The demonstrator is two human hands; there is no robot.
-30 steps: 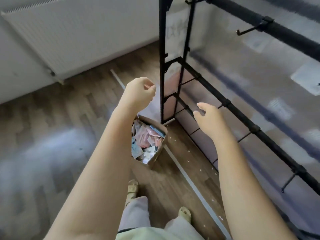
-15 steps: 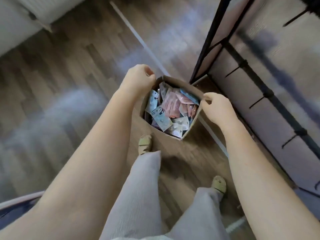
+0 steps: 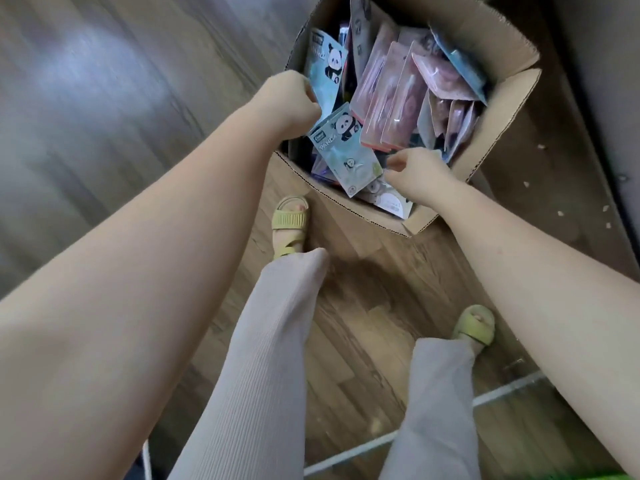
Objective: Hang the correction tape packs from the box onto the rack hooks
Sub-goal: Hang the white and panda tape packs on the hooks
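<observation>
Inside the box (image 3: 498, 133), panda pack (image 3: 341, 147) tilted, header up-left.

1 cardboard box (image 3: 498, 119) sits on the floor. At least 2 panda-printed packs show: 1 (image 3: 343, 150) between the fingers of both hands, 1 (image 3: 327, 64) just beyond the left hand's (image 3: 291, 98) fingers. About 5 pink packs (image 3: 391, 98) stand beyond the right hand's (image 3: 419, 174) fingers; the exact number cannot be told. 2 hands and 2 yellow sandals (image 3: 290, 225) are visible.

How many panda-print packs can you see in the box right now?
2. One panda pack stands against the box's left wall by the left hand; another lies near the front. More may be buried.
</observation>
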